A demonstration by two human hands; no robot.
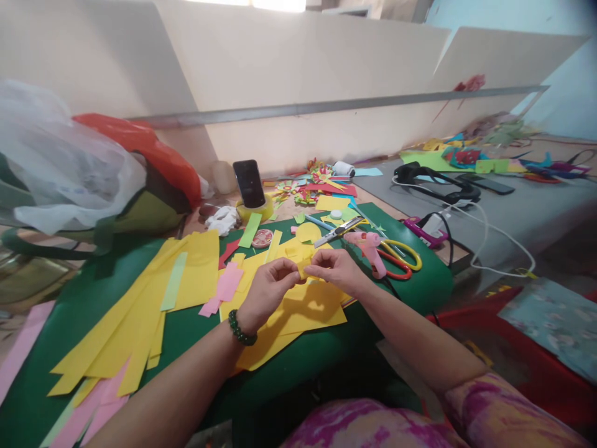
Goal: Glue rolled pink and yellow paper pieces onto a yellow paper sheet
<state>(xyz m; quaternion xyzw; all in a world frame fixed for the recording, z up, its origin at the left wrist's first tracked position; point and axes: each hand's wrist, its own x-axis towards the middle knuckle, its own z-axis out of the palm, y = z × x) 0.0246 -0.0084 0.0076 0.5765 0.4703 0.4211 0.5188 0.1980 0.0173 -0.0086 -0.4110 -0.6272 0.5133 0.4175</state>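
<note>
My left hand (268,287) and my right hand (336,269) meet above the green mat (88,298), both pinching a small folded piece of yellow paper (304,267) between fingertips. A green bead bracelet (240,330) circles my left wrist. Under the hands lie yellow paper sheets (305,308). More yellow strips (140,311) and pink scraps (226,286) spread to the left.
A pink glue gun (370,247), yellow and red scissors (401,258) and a utility knife (338,231) lie just beyond my right hand. A phone (249,183) stands in a tape roll. Plastic bags (69,162) sit at left; paper flowers (317,177) and cables (485,230) behind.
</note>
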